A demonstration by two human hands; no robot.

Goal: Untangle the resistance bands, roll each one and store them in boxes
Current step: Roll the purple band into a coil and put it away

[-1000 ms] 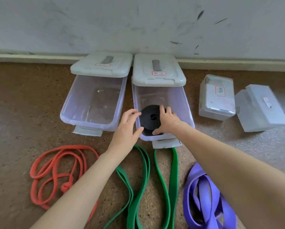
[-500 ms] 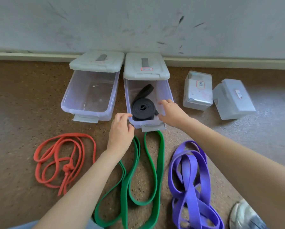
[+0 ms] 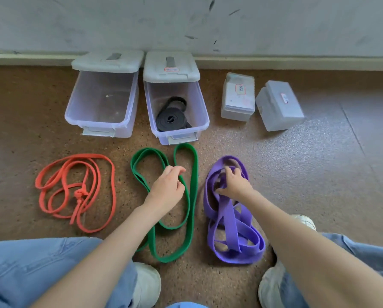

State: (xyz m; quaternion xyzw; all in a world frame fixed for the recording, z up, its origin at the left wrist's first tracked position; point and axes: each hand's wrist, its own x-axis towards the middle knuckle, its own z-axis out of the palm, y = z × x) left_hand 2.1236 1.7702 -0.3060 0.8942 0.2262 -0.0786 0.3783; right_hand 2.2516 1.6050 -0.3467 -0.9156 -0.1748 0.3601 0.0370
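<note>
A: Where are we with the purple band?

B: It lies in a tangled heap on the floor, and our right hand is on its far end. The fingers curl down into the loops and seem to take hold of a strand; how firm that hold is we cannot tell.

A: And our left hand?

B: It hangs over the green band, fingers loosely bent, thumb and forefinger near each other with nothing between them. We judge it holds nothing.

A: So which step is this?

B: One black band sits in the open box beyond our fingertips, already coming loose from its roll. We judge the purple one comes next: untangling first.

A: What does that call for?

B: Lifting one loop free and bringing the left hand across to part the crossings.

A: Anything else out there?

B: An empty open box lies past our left fingers, the knotted red band to their left, and two closed boxes beyond the right fingers.
</note>
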